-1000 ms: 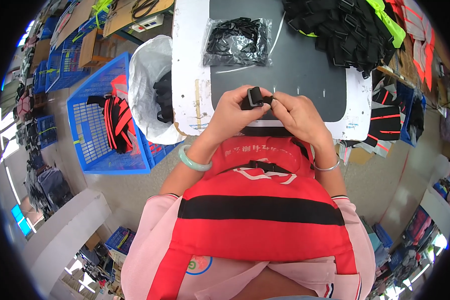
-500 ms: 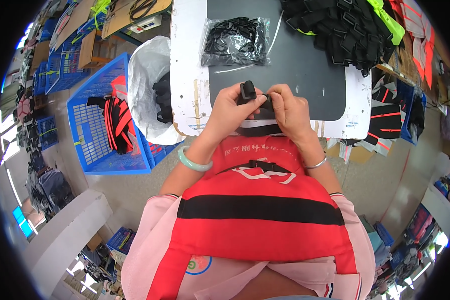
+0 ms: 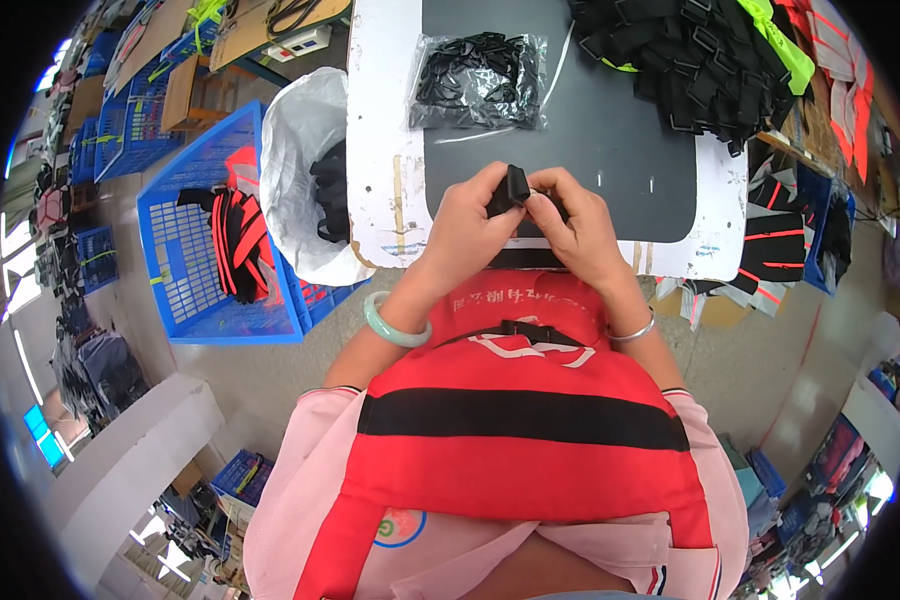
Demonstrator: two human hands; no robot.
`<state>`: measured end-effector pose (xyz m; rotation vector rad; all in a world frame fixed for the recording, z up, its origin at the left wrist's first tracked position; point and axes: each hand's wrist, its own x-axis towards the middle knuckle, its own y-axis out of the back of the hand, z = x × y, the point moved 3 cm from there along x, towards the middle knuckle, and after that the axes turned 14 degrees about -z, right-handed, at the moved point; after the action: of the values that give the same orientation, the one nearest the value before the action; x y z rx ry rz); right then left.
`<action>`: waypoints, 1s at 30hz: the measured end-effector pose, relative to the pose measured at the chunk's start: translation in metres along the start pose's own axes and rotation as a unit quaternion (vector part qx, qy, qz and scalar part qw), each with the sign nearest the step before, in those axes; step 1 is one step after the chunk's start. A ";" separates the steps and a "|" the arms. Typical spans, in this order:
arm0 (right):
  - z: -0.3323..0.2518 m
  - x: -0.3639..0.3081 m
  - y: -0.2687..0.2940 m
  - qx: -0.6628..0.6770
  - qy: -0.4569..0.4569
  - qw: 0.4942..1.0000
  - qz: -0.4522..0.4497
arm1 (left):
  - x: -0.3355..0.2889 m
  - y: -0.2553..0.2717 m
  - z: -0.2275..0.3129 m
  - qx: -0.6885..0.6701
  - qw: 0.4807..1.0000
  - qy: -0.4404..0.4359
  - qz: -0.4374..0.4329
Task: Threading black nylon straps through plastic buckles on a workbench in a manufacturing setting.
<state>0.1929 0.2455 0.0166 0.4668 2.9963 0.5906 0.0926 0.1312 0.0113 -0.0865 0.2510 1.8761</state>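
Note:
My left hand (image 3: 470, 218) and my right hand (image 3: 578, 222) meet over the near part of the table. Between their fingertips is a black webbing strap (image 3: 511, 188), folded into a short upright loop; both hands pinch it. A lower stretch of the strap passes beneath the hands near the table's front edge. Whether a buckle sits inside the grip is hidden by my fingers. Beyond them lies a clear plastic bag (image 3: 478, 82) of small black plastic parts. At the far right is a heap of black straps with buckles (image 3: 695, 75).
The white table (image 3: 378, 190) has a dark grey mat (image 3: 630, 165). Left of it stand a white sack (image 3: 288, 215) with black pieces inside and a blue crate (image 3: 232, 328) holding black and orange-red pieces. Striped pieces (image 3: 773, 245) hang at the right. A yellow-green strip (image 3: 785, 55) lies on the heap.
The black strap between my fingers has turned, its open loop end now facing differently. My hands have shifted slightly, staying close together. The view has moved a little.

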 end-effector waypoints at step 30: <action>-0.014 -0.017 -0.006 0.434 -0.123 0.878 -0.164 | -0.002 -0.002 0.027 0.003 0.989 -0.149 0.005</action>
<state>0.2056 0.2306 0.0269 0.0250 2.8113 -0.8109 0.0974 0.1355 0.0376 0.1995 0.0518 1.8691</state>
